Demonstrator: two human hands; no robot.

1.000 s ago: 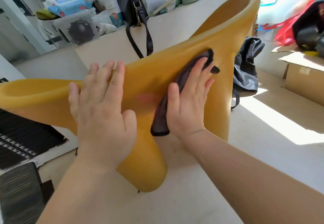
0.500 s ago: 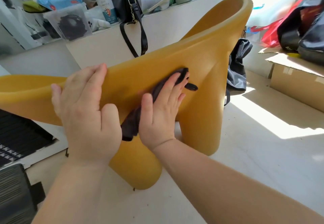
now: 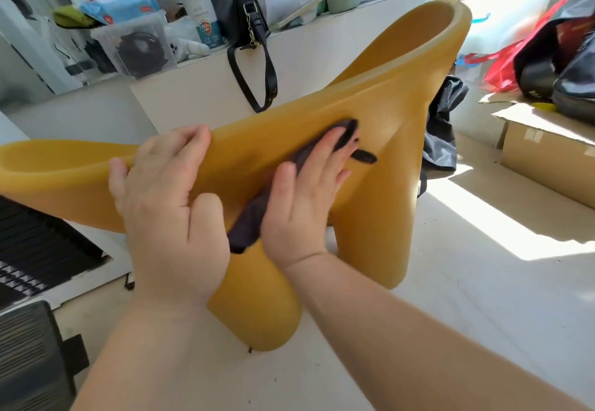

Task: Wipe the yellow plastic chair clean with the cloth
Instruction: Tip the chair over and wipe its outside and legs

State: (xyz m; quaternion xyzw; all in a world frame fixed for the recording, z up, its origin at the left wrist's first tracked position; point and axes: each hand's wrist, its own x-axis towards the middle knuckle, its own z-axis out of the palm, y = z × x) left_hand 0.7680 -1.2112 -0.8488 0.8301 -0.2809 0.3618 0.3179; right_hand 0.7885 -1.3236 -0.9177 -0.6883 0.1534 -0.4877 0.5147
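Note:
The yellow plastic chair (image 3: 396,111) lies tipped on its side on the pale floor, legs pointing toward me. My left hand (image 3: 167,204) holds its upper rim, the fingers bent over the edge and the thumb against the side. My right hand (image 3: 299,198) presses a dark cloth (image 3: 248,227) flat against the chair's side with straight fingers. The cloth shows above my fingertips near the base of a leg and hangs below my palm.
A low white ledge (image 3: 199,88) behind the chair carries a black handbag (image 3: 241,14), a clear box (image 3: 135,46) and bottles. A cardboard box (image 3: 547,159) and bags (image 3: 563,66) stand at the right. A black slatted object (image 3: 32,256) sits at the left.
My right hand has slid the cloth left along the chair's side, closer to my left hand. My left fingers, flat before, now bend over the rim.

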